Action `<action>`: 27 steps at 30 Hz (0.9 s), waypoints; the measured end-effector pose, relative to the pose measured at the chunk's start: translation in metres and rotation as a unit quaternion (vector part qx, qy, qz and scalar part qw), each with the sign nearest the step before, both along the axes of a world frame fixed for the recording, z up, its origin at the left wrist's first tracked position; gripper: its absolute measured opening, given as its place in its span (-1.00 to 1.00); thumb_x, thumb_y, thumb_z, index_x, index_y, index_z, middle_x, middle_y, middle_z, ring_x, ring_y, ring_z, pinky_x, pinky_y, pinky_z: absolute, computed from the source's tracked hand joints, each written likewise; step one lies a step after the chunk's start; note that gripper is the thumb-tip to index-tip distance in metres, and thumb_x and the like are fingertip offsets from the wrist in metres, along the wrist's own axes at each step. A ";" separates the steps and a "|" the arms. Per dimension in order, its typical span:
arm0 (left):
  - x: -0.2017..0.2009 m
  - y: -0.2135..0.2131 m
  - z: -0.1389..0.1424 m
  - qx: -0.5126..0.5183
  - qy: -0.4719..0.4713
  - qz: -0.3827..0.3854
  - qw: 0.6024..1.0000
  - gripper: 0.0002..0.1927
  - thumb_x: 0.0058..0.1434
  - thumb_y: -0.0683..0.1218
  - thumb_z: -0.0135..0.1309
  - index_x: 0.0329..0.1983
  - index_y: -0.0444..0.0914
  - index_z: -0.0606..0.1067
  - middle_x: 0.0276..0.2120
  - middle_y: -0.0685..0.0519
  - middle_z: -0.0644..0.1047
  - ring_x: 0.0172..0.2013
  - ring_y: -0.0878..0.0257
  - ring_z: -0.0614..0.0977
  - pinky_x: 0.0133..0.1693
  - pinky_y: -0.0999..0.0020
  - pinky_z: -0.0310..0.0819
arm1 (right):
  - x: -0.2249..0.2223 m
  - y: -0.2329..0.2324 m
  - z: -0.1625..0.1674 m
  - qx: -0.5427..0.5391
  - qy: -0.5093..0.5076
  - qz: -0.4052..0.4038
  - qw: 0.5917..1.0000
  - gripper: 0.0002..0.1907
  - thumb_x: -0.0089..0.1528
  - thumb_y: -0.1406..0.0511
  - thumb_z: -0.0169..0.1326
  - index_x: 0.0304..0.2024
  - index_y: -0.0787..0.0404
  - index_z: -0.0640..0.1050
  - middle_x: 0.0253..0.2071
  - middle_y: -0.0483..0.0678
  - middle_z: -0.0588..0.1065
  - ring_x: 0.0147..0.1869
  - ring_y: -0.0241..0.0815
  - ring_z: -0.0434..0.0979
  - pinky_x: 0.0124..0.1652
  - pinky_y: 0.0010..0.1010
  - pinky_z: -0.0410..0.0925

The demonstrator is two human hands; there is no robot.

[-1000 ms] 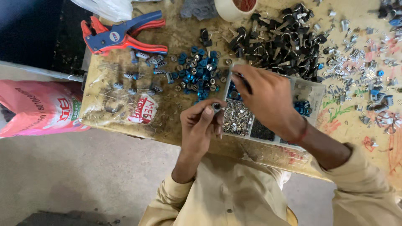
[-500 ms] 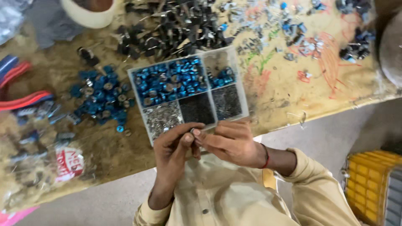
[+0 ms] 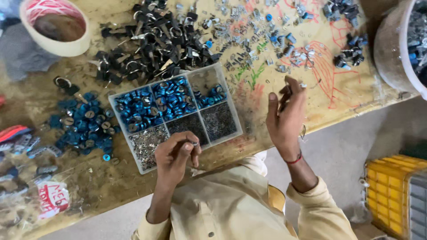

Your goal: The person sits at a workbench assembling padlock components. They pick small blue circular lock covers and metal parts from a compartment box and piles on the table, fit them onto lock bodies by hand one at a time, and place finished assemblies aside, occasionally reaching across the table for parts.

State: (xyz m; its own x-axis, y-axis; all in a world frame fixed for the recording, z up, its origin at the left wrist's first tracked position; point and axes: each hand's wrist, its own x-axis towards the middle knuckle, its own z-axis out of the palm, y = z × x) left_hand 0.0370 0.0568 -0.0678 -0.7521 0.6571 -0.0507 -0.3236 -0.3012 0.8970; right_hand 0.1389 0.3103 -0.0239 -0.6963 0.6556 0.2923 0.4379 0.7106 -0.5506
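My left hand hovers over the near edge of a clear compartment tray and pinches a small metal part between thumb and fingers. The tray holds blue caps, dark small parts and silvery small parts in separate compartments. My right hand is raised to the right of the tray, fingers loosely spread, above the scribbled board top. Whether it holds anything tiny at its fingertips is unclear. A pile of black parts lies beyond the tray.
Loose blue caps lie left of the tray. Silver and blue bits are scattered at the back right. A cream bowl stands at the back left, a large tub at the right edge, a yellow crate on the floor.
My hands have come apart: the right hand moved away to the right and up over the board, while the left stays at the tray's near edge with the small part. The view shifted right.
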 end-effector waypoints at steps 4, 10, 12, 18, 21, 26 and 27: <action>-0.007 -0.004 -0.006 0.001 0.035 -0.045 0.998 -0.86 0.45 -0.24 -0.02 -0.06 -0.40 0.53 -0.40 0.00 0.59 -0.52 0.39 0.57 -0.49 0.50 0.48 | -0.011 0.016 -0.012 0.154 -0.084 0.156 0.972 -0.55 0.25 0.39 0.18 0.17 0.38 0.47 0.24 0.35 0.36 0.29 0.30 0.31 0.20 0.02 0.22; -0.014 -0.007 -0.007 -0.001 0.055 -0.078 0.995 -0.88 0.44 -0.26 0.00 -0.07 -0.38 0.54 -0.43 0.03 0.59 -0.54 0.42 0.57 -0.50 0.52 0.45 | -0.008 0.029 0.008 -0.103 0.023 0.078 0.991 -0.77 0.42 0.44 0.04 0.13 0.38 0.50 -0.06 0.11 0.55 0.00 -0.09 0.52 0.01 -0.28 0.38; -0.016 -0.010 -0.008 0.008 0.045 -0.088 0.995 -0.88 0.45 -0.25 -0.01 -0.06 -0.37 0.54 -0.44 0.04 0.58 -0.54 0.42 0.57 -0.50 0.52 0.45 | -0.015 0.035 0.012 -0.248 0.052 0.100 0.962 -0.82 0.47 0.44 -0.01 0.10 0.37 0.50 -0.17 0.02 0.58 -0.16 -0.28 0.55 -0.12 -0.46 0.42; -0.012 -0.016 -0.009 0.037 0.003 -0.088 0.995 -0.87 0.47 -0.25 -0.02 -0.04 -0.38 0.53 -0.43 0.05 0.56 -0.52 0.42 0.53 -0.46 0.51 0.45 | -0.103 0.057 0.007 -0.147 0.027 0.272 0.951 -0.88 0.46 0.49 0.03 0.01 0.39 0.57 -0.13 0.02 0.59 -0.14 -0.33 0.64 -0.19 -0.53 0.48; -0.012 -0.017 -0.006 0.050 0.016 -0.077 0.996 -0.87 0.47 -0.25 -0.03 -0.03 -0.37 0.52 -0.44 0.05 0.56 -0.52 0.42 0.51 -0.47 0.50 0.45 | -0.147 0.053 0.013 -0.048 0.006 0.355 0.934 -0.86 0.43 0.49 0.08 0.02 0.37 0.60 -0.13 0.04 0.61 -0.12 -0.27 0.67 -0.22 -0.50 0.49; -0.015 -0.020 0.003 0.041 0.051 -0.068 0.996 -0.89 0.46 -0.27 0.00 -0.05 -0.37 0.54 -0.45 0.05 0.54 -0.53 0.42 0.50 -0.48 0.49 0.40 | -0.172 0.011 0.035 -0.008 -0.107 0.469 0.877 -0.96 0.37 0.40 0.15 -0.16 0.25 0.62 -0.24 -0.03 0.62 -0.25 -0.20 0.67 -0.30 -0.39 0.47; -0.016 -0.020 0.004 0.040 0.066 -0.067 0.995 -0.89 0.45 -0.28 0.01 -0.06 -0.37 0.54 -0.44 0.05 0.55 -0.53 0.41 0.51 -0.49 0.48 0.40 | -0.173 0.000 0.037 0.006 -0.131 0.496 0.858 -0.96 0.35 0.37 0.16 -0.21 0.22 0.62 -0.27 -0.05 0.62 -0.26 -0.20 0.68 -0.31 -0.38 0.47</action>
